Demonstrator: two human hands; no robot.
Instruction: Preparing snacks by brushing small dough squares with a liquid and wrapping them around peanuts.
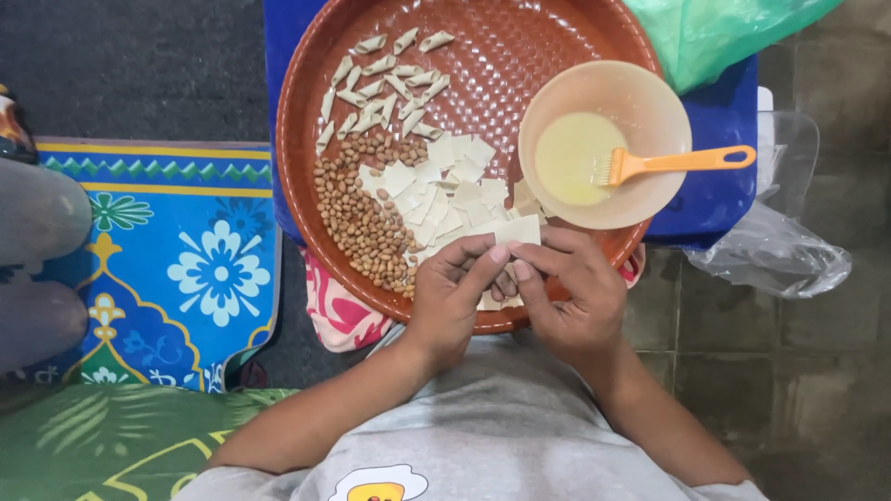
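My left hand (457, 292) and my right hand (568, 289) meet over the near rim of a round brown tray (306, 102). Together their fingertips pinch a small pale dough square (516, 229). Just beyond them lies a loose pile of the same dough squares (445, 190). A heap of peanuts (357, 209) sits to the left of that pile. Rows of rolled, twisted dough pieces (380, 88) lie at the tray's far side.
A translucent bowl (640, 102) of pale liquid holds an orange brush (677, 161) at the tray's right. A green plastic bag (715, 32) is at top right, a clear bag (775, 250) on the tiled floor. A blue patterned mat (186, 260) lies left.
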